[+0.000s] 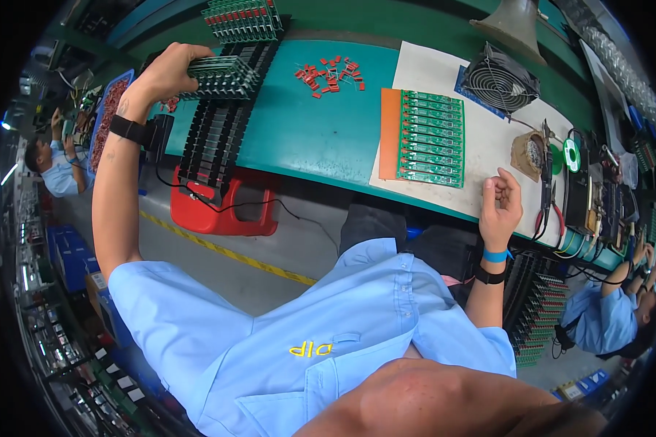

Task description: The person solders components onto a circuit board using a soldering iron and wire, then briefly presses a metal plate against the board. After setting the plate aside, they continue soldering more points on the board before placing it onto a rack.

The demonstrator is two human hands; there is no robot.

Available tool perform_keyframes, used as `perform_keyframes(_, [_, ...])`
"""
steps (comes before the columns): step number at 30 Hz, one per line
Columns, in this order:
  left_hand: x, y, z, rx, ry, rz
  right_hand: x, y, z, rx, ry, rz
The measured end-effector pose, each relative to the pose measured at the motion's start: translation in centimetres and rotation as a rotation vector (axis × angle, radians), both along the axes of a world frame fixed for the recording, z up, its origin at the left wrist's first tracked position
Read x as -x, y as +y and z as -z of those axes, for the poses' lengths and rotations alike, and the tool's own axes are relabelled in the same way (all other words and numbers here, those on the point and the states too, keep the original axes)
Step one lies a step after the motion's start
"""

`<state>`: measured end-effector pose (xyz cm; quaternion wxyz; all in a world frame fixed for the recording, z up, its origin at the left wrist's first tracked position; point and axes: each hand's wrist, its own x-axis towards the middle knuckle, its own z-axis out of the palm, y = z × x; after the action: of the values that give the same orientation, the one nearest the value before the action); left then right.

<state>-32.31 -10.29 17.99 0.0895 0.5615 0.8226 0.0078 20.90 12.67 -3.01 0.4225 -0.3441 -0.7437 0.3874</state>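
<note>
My left hand [169, 73] reaches to the far left of the bench. Its fingers are bent round the end of a row of green circuit boards [229, 79] standing in a black slotted rack [215, 135]; the fingertips are partly hidden. My right hand [501, 202] is over the bench's front edge, palm up, fingers loosely curled and apart, with nothing in it. Nearest to it is a panel of joined green circuit boards [431, 138], lying on an orange sheet [390, 135].
Red components with wire leads [331, 76] lie loose on the green bench [313, 138]. A black fan [499, 81], a solder spool [572, 155] and red-handled pliers [559, 218] are at the right. A red stool [226, 207] stands below. Co-workers sit on both sides.
</note>
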Motion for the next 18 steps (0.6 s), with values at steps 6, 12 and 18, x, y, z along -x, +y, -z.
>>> perform_keyframes(6, [2.4,0.3,0.7,0.035,0.0,0.033,0.2,0.1,0.0,0.002,0.0,0.0])
perform_keyframes(12, [2.7,0.5,0.8,0.012,-0.054,0.002,0.3,0.0,0.0,0.007,-0.017,0.006])
perform_keyframes(18, [2.4,0.6,0.7,0.008,-0.086,-0.016,0.2,0.0,-0.1,-0.003,-0.044,0.02])
